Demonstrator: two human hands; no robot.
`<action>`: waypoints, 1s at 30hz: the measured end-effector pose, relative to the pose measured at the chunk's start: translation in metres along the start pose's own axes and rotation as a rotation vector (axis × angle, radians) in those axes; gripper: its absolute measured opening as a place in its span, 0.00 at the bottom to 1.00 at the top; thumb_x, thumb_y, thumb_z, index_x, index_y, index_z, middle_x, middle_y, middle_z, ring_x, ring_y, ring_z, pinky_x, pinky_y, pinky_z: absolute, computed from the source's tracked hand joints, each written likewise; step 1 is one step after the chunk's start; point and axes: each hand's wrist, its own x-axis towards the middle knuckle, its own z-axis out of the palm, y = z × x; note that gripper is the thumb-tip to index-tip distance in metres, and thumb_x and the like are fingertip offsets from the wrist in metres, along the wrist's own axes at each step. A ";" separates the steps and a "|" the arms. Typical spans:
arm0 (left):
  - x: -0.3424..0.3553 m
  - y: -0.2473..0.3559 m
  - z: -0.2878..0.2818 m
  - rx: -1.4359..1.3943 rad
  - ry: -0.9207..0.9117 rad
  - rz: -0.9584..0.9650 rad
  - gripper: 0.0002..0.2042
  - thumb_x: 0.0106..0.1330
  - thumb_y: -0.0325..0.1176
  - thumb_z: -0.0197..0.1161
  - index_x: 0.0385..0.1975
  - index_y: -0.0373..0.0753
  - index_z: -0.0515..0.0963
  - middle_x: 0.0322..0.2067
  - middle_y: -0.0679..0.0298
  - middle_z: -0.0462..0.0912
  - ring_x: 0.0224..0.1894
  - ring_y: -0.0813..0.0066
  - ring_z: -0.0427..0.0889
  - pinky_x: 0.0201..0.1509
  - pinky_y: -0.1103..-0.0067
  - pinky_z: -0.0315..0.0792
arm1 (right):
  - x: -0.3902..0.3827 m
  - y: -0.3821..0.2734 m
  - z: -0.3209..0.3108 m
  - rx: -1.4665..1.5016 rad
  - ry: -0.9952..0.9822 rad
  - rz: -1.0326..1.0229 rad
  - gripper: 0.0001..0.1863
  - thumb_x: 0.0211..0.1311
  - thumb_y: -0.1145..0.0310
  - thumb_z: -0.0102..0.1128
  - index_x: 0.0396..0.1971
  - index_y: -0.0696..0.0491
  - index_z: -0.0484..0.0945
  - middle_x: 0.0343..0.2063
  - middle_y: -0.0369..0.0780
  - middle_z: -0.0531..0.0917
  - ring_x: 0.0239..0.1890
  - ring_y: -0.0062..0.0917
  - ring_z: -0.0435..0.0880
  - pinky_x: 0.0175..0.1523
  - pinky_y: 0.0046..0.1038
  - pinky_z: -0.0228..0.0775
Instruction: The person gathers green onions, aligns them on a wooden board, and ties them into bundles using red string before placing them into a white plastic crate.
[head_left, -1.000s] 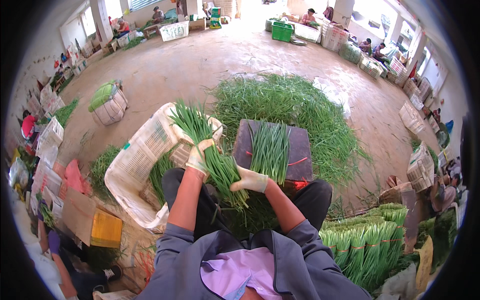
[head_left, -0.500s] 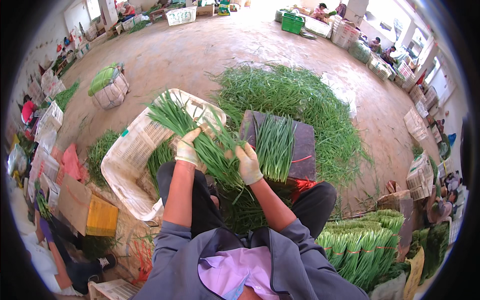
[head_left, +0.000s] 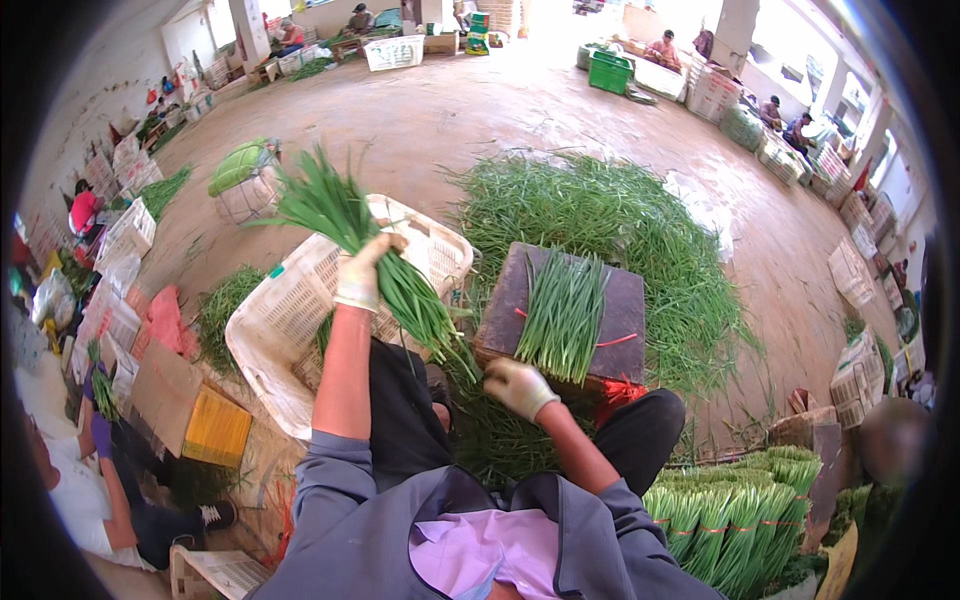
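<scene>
My left hand (head_left: pixel 362 270), in a pale glove, is closed around a loose bunch of garlic chives (head_left: pixel 335 205), lifted over the white crate (head_left: pixel 250 325). The leaf ends fan out at the upper left, and the stems slant down toward my knees. Lower and to the right, my right hand (head_left: pixel 518 388), also gloved, has its fingers curled beside the near left corner of a dark block (head_left: pixel 500 310). Whether anything is in those fingers is hidden. On the block another bunch of chives (head_left: pixel 565 315) lies across a red tie (head_left: pixel 618 340), whose ends stick out.
A wide heap of loose green leaves (head_left: pixel 690 270) spreads behind and right of the block. Tied upright bundles (head_left: pixel 730 520) stand at my lower right. A yellow box (head_left: pixel 217 425) and a co-worker's purple-gloved hand (head_left: pixel 101 410) are at the left. Red ties (head_left: pixel 622 392) hang below the block.
My right hand has come away from the held chives and dropped down beside the block. My left hand has raised the bunch, now more upright. The view has tilted slightly.
</scene>
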 end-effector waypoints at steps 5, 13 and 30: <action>-0.034 -0.028 0.000 0.232 -0.109 0.175 0.22 0.57 0.15 0.61 0.53 0.33 0.73 0.46 0.59 0.82 0.51 0.70 0.80 0.56 0.73 0.77 | 0.084 -0.126 -0.071 0.038 0.315 -0.193 0.24 0.53 0.58 0.72 0.46 0.56 0.79 0.43 0.49 0.82 0.47 0.43 0.81 0.53 0.37 0.73; -0.089 -0.105 0.081 0.880 0.036 0.400 0.25 0.51 0.35 0.70 0.50 0.35 0.77 0.35 0.45 0.83 0.39 0.50 0.84 0.43 0.66 0.77 | 0.123 -0.136 -0.067 0.436 0.281 0.044 0.27 0.59 0.55 0.69 0.50 0.60 0.77 0.48 0.48 0.83 0.48 0.34 0.82 0.50 0.33 0.72; -0.160 -0.325 -0.082 2.100 -1.268 -0.704 0.11 0.71 0.33 0.55 0.38 0.44 0.86 0.42 0.62 0.85 0.42 0.63 0.83 0.43 0.63 0.75 | 0.153 -0.177 -0.174 0.745 0.590 -0.065 0.14 0.70 0.60 0.56 0.28 0.55 0.77 0.18 0.35 0.77 0.19 0.18 0.75 0.25 0.24 0.72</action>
